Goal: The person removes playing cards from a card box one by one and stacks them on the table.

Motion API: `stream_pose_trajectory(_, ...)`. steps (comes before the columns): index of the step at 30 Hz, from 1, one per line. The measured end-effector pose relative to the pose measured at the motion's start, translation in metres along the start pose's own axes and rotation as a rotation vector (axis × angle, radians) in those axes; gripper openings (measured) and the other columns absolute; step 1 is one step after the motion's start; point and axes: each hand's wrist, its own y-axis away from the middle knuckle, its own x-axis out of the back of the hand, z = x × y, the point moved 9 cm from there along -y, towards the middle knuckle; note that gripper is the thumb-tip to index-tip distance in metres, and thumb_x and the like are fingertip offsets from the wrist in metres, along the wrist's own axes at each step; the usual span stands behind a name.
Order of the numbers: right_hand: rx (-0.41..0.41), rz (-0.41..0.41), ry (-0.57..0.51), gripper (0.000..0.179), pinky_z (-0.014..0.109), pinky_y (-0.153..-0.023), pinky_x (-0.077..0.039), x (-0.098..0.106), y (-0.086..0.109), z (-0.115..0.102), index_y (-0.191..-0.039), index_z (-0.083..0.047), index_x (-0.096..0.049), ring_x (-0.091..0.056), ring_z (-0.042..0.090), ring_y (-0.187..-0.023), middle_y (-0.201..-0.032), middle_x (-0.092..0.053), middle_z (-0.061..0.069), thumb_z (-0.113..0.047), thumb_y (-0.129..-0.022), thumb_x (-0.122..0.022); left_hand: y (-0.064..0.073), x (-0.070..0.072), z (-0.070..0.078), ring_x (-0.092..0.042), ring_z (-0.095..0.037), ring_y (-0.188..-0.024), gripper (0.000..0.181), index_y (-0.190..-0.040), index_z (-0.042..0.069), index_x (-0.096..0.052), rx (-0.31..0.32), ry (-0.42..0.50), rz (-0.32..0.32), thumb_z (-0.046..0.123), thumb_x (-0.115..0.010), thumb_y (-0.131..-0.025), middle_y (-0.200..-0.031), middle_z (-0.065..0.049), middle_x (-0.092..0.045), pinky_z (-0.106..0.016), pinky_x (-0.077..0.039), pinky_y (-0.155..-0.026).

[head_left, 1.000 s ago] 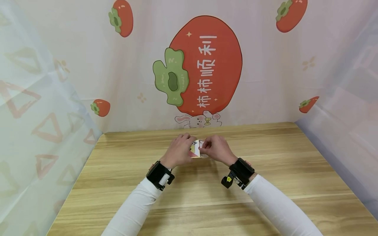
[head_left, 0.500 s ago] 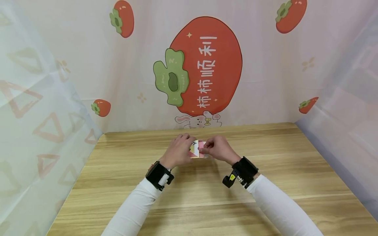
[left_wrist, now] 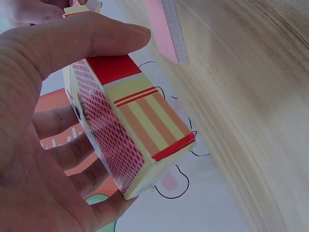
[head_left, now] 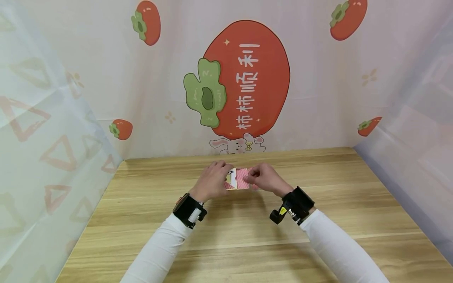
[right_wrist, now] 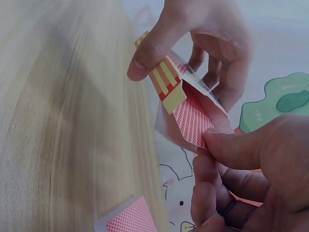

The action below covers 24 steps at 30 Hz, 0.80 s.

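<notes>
My left hand point(head_left: 211, 181) grips a playing-card box point(left_wrist: 140, 116) with red checks, orange stripes and an "A" on its face, thumb along one narrow side and fingers behind. Its end faces my right hand point(head_left: 266, 179). From the opening, red-patterned playing cards point(right_wrist: 193, 118) stick out, and my right thumb and index finger pinch their outer end. How many cards are in the pinch cannot be told. Another red-backed stack of cards point(right_wrist: 133, 217) shows near the hands in the right wrist view, partly cut off by the frame.
The wooden tabletop point(head_left: 233, 243) spreads around and in front of both arms. A white cloth backdrop point(head_left: 311, 98) with persimmon prints rises just behind the hands, and cloth walls stand at both sides.
My right hand has moved slightly right, drawing the red-patterned cards further out of the box. My left hand stays nearly in place with the box.
</notes>
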Motion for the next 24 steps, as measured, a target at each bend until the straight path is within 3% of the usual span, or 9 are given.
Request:
stream_pose_trajectory(7, -0.051, -0.004, -0.010, 0.016, 0.028, -0.055, -0.036, 0.003, 0.003, 0.005, -0.080, -0.007, -0.065, -0.048, 0.018, -0.065, -0.074, -0.056, 0.010, -0.021, -0.087, -0.061, 0.002, 0.002, -0.001, -0.046, -0.024, -0.108, 0.071, -0.125, 0.013, -0.053, 0.009, 0.009, -0.003, 0.027, -0.081, -0.061, -0.112, -0.003, -0.051, -0.044, -0.037, -0.090)
stream_pose_trajectory(12, -0.062, -0.010, -0.006, 0.016, 0.029, -0.057, -0.038, 0.005, 0.005, 0.008, -0.080, -0.006, -0.065, -0.049, 0.018, -0.066, -0.074, -0.055, 0.008, -0.020, -0.088, -0.060, 0.002, 0.001, -0.002, -0.046, -0.024, -0.108, 0.071, -0.125, 0.013, -0.053, 0.008, 0.013, -0.002, 0.025, -0.080, -0.061, -0.112, -0.003, -0.051, -0.044, -0.037, -0.090)
stream_pose_trajectory(19, -0.079, -0.022, -0.033, 0.016, 0.030, -0.061, -0.042, 0.006, 0.007, 0.013, -0.083, -0.007, -0.065, -0.056, 0.028, -0.075, -0.078, -0.060, 0.010, -0.020, -0.089, -0.058, 0.002, -0.001, -0.003, -0.046, -0.025, -0.109, 0.072, -0.125, 0.014, -0.052, 0.007, 0.002, -0.002, 0.027, -0.081, -0.060, -0.112, -0.003, -0.051, -0.045, -0.037, -0.091)
stream_pose_trajectory(24, -0.067, -0.020, -0.018, 0.017, 0.031, -0.061, -0.041, 0.007, 0.007, 0.012, -0.082, -0.006, -0.065, -0.054, 0.023, -0.072, -0.077, -0.059, 0.009, -0.020, -0.089, -0.057, 0.002, 0.000, -0.003, -0.046, -0.024, -0.108, 0.072, -0.125, 0.014, -0.052, 0.007, -0.003, 0.000, 0.027, -0.080, -0.060, -0.112, -0.003, -0.051, -0.045, -0.037, -0.090)
